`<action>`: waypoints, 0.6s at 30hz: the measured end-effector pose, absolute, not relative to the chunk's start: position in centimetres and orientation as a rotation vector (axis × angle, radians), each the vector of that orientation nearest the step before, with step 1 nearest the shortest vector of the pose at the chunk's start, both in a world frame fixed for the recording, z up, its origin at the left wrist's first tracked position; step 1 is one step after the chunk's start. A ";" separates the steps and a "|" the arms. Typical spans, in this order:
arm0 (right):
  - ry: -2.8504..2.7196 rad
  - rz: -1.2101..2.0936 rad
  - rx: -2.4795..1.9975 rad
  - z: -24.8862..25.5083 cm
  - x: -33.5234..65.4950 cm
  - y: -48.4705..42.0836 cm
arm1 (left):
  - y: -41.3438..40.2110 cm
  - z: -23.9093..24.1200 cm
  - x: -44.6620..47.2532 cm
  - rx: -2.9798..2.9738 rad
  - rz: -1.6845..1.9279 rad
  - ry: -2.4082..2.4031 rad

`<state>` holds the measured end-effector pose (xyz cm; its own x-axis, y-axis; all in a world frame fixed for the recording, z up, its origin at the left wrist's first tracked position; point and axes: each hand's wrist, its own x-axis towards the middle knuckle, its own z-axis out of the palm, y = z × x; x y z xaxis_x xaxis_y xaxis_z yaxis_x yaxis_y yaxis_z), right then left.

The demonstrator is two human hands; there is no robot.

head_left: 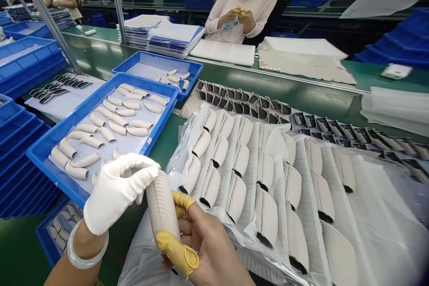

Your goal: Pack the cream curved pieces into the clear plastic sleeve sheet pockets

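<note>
A beige ribbed curved piece is held upright between both hands, and a thin seam line runs along its near face. My left hand, in a white glove, pinches its upper end with closed fingers. Lower down, my right hand grips the piece between thumb and fingers, with yellow finger cots on the thumb and a finger. Right of it, a plastic-lined tray carries rows of similar, wider beige pieces with dark openings, separated by white strips. Behind my left hand, a blue tray contains many scattered beige curved pieces.
Another blue tray with a few pieces stands behind. Rows of dark-faced parts line the green bench. Stacked blue trays rise at left; one with pieces sits low. Across the bench, a co-worker handles something small.
</note>
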<state>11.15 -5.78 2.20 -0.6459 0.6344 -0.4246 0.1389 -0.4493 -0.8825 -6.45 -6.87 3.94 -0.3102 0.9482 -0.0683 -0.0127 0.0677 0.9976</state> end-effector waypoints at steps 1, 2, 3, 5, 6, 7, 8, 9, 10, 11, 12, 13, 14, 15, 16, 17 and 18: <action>-1.442 2.125 -1.093 2.2 11.3 -5.9 | -6.9 4.0 -6.2 0.987 1.390 1.458; -1.464 2.089 -1.083 2.3 11.5 -6.0 | -6.9 4.1 -6.0 0.992 1.396 1.456; -1.484 2.058 -1.076 2.3 11.6 -6.1 | -6.9 4.1 -5.8 1.004 1.404 1.461; -1.521 2.020 -1.083 2.3 11.9 -6.3 | -7.0 4.1 -5.5 1.059 1.445 1.487; -1.539 2.011 -1.093 2.3 11.9 -6.4 | -7.1 4.0 -5.3 1.108 1.466 1.503; -1.550 2.011 -1.103 2.3 12.0 -6.4 | -7.1 4.0 -5.2 1.173 1.484 1.524; -1.550 2.020 -1.117 2.3 12.0 -6.3 | -7.2 3.9 -5.1 1.249 1.496 1.544; -1.544 2.040 -1.131 2.3 11.9 -6.2 | -7.2 3.9 -5.0 1.329 1.496 1.565; -1.547 2.052 -1.141 2.3 11.7 -5.9 | -7.3 3.8 -5.0 1.409 1.482 1.580; -1.571 2.036 -1.148 2.3 11.6 -5.6 | -7.3 3.8 -4.9 1.484 1.455 1.587; -1.615 1.991 -1.153 2.3 11.4 -5.2 | -7.4 3.7 -4.8 1.553 1.424 1.586; -1.667 1.928 -1.154 2.3 11.2 -4.8 | -7.4 3.7 -4.7 1.608 1.393 1.585; -1.712 1.860 -1.152 2.3 11.0 -4.4 | -7.3 3.6 -4.7 1.641 1.368 1.591; -1.743 1.816 -1.150 2.3 10.8 -4.1 | -7.3 3.6 -4.7 1.649 1.355 1.609; -1.745 1.825 -1.140 2.3 10.7 -3.9 | -7.1 3.4 -4.7 1.630 1.355 1.635; -1.718 1.900 -1.109 2.4 10.6 -3.8 | -7.0 3.3 -4.8 1.588 1.362 1.664; -1.668 2.014 -1.063 2.5 10.6 -3.8 | -6.8 3.1 -4.9 1.533 1.371 1.690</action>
<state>10.60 -3.82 2.50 -0.6732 0.6575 -0.3384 0.2100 -0.2688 -0.9400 -4.94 -6.85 3.09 -0.2609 0.9278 0.2666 0.4524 -0.1264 0.8828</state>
